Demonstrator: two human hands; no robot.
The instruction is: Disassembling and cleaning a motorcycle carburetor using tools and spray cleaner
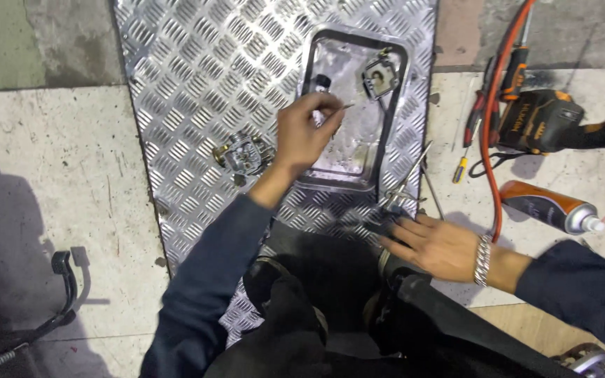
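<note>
Knees (330,308) nearest, dark trousers. Right hand (439,245) flat, fingers spread, released, beside pliers (397,203) on chequer plate (204,84). Left hand (306,129) pinching thin pin (346,106) over tray (358,140). Pin: tiny, metal, stiff, light, likely slippery, easy to drop; grip by shank at fingertips. Carburettor (243,155) just left of wrist, small part (381,75) in tray. Spray can (551,206), drill (540,119) at right
</note>
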